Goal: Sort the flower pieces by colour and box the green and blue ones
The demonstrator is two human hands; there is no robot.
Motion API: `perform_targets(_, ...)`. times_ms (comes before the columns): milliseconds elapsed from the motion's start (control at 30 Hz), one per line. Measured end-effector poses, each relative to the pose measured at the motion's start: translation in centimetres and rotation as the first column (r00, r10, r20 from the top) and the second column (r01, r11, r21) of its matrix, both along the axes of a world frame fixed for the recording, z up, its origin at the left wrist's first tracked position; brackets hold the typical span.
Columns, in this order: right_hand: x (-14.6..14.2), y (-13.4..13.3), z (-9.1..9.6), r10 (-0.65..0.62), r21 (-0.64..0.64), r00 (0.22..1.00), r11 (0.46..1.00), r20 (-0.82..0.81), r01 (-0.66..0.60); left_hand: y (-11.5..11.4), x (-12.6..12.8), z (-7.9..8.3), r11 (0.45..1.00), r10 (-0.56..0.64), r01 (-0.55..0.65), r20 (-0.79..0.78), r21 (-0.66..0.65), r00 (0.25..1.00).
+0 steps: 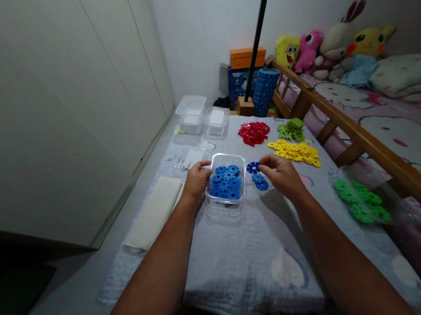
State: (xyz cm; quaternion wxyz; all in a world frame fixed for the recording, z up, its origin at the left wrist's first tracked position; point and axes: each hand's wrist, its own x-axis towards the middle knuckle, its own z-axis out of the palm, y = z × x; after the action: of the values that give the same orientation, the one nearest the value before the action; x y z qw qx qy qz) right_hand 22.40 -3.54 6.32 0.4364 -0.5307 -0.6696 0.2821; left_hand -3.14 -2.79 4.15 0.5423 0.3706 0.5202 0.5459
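Note:
A clear plastic container (229, 202) with many blue notched discs (225, 181) inside stands at the middle of the cloth-covered table. My left hand (197, 182) grips its left rim, thumb over the edge. Just right of the container, my right hand (280, 172) pinches a dark blue notched disc (253, 167) between thumb and fingertips. Below that disc, a few more blue discs (260, 182) lie on the cloth. Close beyond my right hand is a pile of yellow notched discs (295, 152).
Red pieces (254, 133) and light green pieces (291, 130) lie in piles farther back. Clear containers (191, 108) stand at the far left. A folded cream cloth (154, 214) lies left; a transparent box of green discs (361, 201) sits right, by the wooden bed rail (331, 114).

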Motion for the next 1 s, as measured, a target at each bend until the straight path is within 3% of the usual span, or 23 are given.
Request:
perform_targets(100, -2.3, 0.2, 1.0, 0.042, 0.085, 0.974, 0.994, 0.223, -0.063, 0.1, 0.0, -0.2, 1.000, -0.007, 0.007, 0.003, 0.001, 1.000)
perform_targets(200, -4.2, 0.4, 1.4, 0.051, 0.031, 0.917, 0.997, 0.396, -0.068, 0.2, 0.0, -0.5, 1.000, -0.007, 0.007, -0.003, 0.004, 1.000)
perform_targets(300, -5.5, 0.6, 1.1, 0.023, -0.005, 0.869, 1.000, 0.494, -0.023, 0.2, -0.1, -0.6, 1.000, -0.007, 0.007, -0.016, 0.008, 1.000)
perform_targets(467, -6.1, 0.9, 0.2, -0.078, 0.038, 0.830, 0.997, 0.552, 0.068, 0.2, -0.1, -0.7, 1.000, -0.015, 0.015, -0.021, 0.017, 1.000)
perform_targets(600, -4.8, 1.4, -0.4, -0.106, 0.083, 0.848, 0.994, 0.519, 0.073, 0.2, -0.1, -0.7, 1.000, -0.015, 0.015, -0.006, 0.013, 1.000)
perform_targets(767, -0.9, 2.1, -0.6, -0.064, 0.065, 0.853, 0.997, 0.517, 0.035, 0.2, -0.1, -0.7, 1.000, -0.013, 0.013, -0.003, 0.011, 1.000)
perform_targets(1000, 2.3, 1.1, -2.4, 0.044, -0.122, 0.704, 0.991, 0.709, 0.060, 0.2, -0.1, -0.7, 1.000, -0.014, 0.014, -0.011, 0.026, 1.000)
